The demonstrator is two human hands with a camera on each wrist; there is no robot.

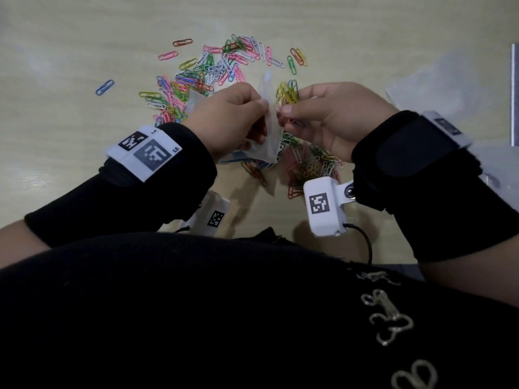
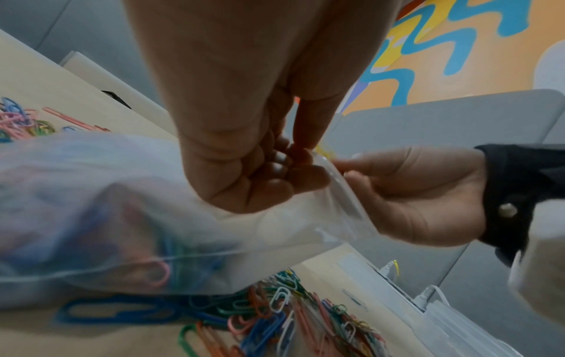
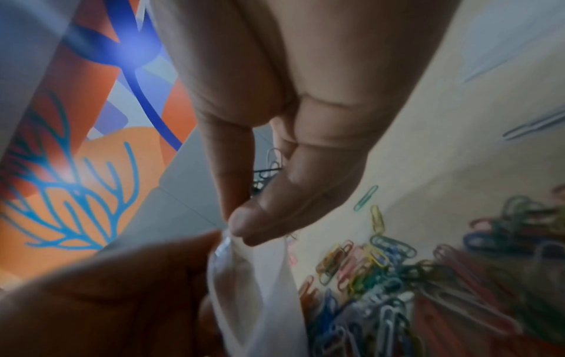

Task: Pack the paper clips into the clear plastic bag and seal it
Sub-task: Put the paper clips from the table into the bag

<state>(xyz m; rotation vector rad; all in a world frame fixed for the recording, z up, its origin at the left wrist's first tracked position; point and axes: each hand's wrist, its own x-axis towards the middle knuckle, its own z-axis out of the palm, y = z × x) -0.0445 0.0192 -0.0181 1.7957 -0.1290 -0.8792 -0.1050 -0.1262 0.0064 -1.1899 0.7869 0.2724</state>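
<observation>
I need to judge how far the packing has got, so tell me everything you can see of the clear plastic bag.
The clear plastic bag is thin, cloudy-clear film with a ridged zip strip along its mouth, still unsealed. It is held above the table, over loose clips. The left hand grips one side of the mouth; the right hand, also holding some clips, pinches the other edge between thumb and finger. Coloured paper clips, blue, pink and green, already lie bunched in its sagging bottom.

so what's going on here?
A person is bagging paper clips. The left hand holds the clear bag by its mouth; some clips are already inside. The right hand pinches the bag's rim while holding a bunch of yellow clips. Many loose clips still lie on the table. Bag unsealed.
</observation>
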